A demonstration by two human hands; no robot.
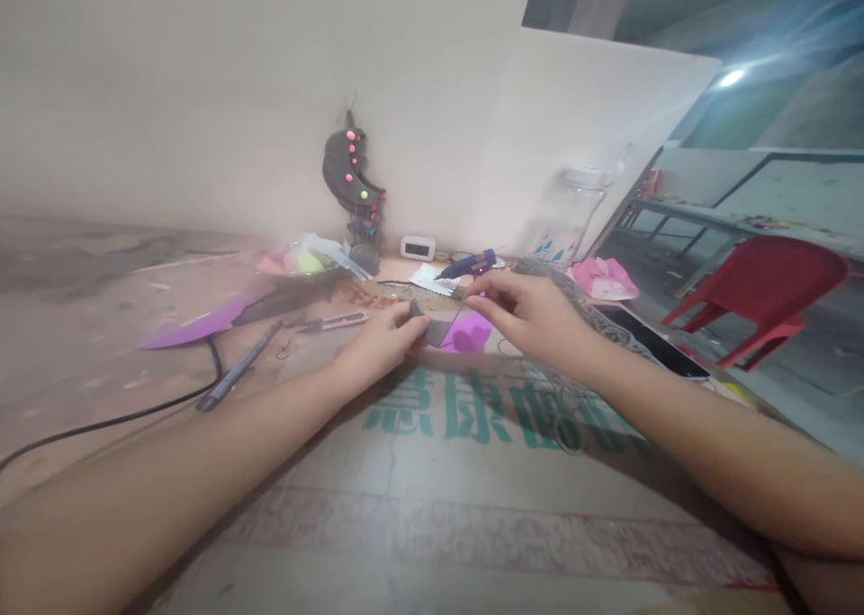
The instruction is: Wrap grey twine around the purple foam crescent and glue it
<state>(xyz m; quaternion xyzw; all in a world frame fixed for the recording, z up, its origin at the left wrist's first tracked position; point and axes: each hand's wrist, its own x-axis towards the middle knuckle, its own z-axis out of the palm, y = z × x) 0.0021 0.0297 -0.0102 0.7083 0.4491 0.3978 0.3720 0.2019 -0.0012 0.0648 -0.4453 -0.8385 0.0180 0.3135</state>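
Note:
My left hand [382,340] rests on the cardboard-covered table [432,498], fingers closed on a small grey piece [436,329]. My right hand [530,313] reaches in from the right, with thumb and fingertips pinched at the piece's upper edge by a thin stick or ruler [405,293]. A purple cut-out [467,331] lies just under and behind the grey piece. The picture is blurred, so what the right fingers pinch is unclear.
A blue glue gun [467,264] lies behind my hands. A dark crescent ornament with coloured beads [352,178] leans on the wall, beside a small white clock [417,248]. A purple sheet [199,325], black cable [135,412], clear jar [573,214] and red chair [762,295] surround the area.

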